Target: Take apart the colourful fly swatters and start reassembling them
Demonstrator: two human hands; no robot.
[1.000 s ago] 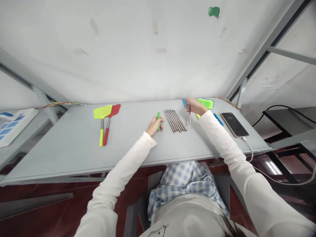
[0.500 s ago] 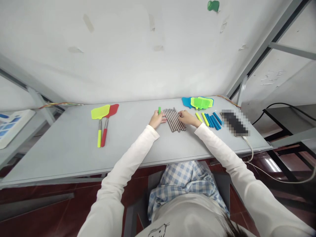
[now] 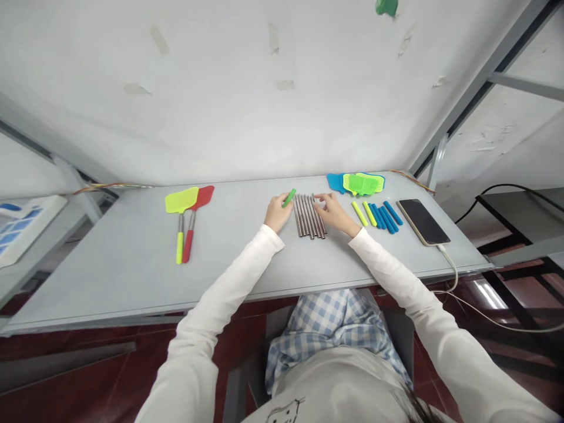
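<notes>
My left hand (image 3: 277, 212) is closed around a slim green handle grip (image 3: 289, 198), whose upper end sticks out tilted to the right. Just beside it, a row of several thin metal rods (image 3: 307, 217) lies side by side on the table. Over the right upper end of that row, my right hand (image 3: 333, 212) has its thumb and forefinger apart, the fingertips at the outermost rods. No object is seen lifted in it. To its right rest yellow grips (image 3: 359, 214) and several blue grips (image 3: 384, 217).
Two assembled fly swatters, a yellow one (image 3: 181, 201) and a red one (image 3: 202, 198), lie at the left. Behind the grips are stacked blue, yellow and green swatter heads (image 3: 362, 184). A phone (image 3: 423, 222) with a white cable (image 3: 449, 264) sits near the table's right end.
The green grip in my left hand has tipped from upright to slanting right. My right hand has shifted from the rods' right side to their upper ends, and the rods lie closer together.
</notes>
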